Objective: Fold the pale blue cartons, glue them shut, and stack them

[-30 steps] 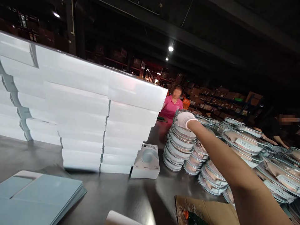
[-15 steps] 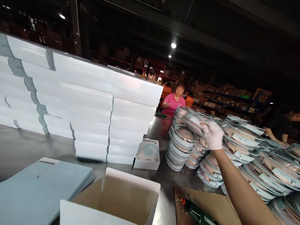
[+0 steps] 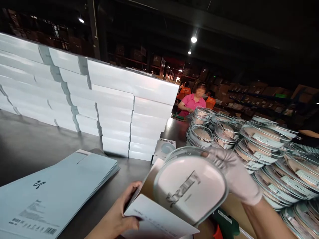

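Observation:
My right hand (image 3: 234,174), in a white glove, grips the right edge of a round clear-rimmed package (image 3: 190,186) with a white face and grey lettering. It holds the package tilted just above an open white carton (image 3: 159,215). My bare left hand (image 3: 122,215) holds that carton by its left side, fingers wrapped over the flap. Stacks of the same round packages (image 3: 251,146) stand on the metal table to the right, behind my right hand.
A tall wall of white boxes (image 3: 104,99) fills the table's left and middle. A pile of flat light-blue cartons (image 3: 59,186) lies at the near left. One small white box (image 3: 165,147) stands beside the wall. A person in pink (image 3: 193,101) works at the far end.
My right hand lifted one round package off the far stack and drew it back toward me over the carton. The left hand and the carton came up into view.

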`<state>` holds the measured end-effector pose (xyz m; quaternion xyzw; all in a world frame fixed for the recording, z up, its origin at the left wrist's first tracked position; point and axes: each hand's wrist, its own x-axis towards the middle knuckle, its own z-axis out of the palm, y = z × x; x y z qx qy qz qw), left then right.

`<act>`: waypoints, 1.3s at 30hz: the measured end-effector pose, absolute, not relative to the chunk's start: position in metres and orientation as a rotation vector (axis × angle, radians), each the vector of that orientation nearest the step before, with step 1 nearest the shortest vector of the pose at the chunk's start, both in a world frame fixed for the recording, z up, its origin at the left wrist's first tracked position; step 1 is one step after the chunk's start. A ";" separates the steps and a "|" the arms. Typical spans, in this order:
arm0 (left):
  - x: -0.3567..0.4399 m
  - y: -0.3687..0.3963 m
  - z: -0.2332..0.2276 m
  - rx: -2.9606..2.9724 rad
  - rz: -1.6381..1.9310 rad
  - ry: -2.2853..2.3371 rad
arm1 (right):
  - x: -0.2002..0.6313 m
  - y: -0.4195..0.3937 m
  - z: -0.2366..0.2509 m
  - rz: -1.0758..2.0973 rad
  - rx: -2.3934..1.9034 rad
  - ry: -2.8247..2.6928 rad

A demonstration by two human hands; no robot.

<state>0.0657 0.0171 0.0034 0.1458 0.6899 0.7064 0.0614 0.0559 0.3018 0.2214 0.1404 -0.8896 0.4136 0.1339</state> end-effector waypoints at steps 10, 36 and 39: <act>0.103 0.013 -0.048 0.388 2.481 2.278 | 0.128 0.285 0.051 1.704 0.407 -2.194; 0.101 -0.010 0.023 0.206 1.832 2.429 | 0.187 0.440 0.006 0.983 -1.092 -2.919; 0.091 -0.016 0.017 0.283 1.771 2.459 | 0.199 0.431 0.005 1.287 -1.053 -2.753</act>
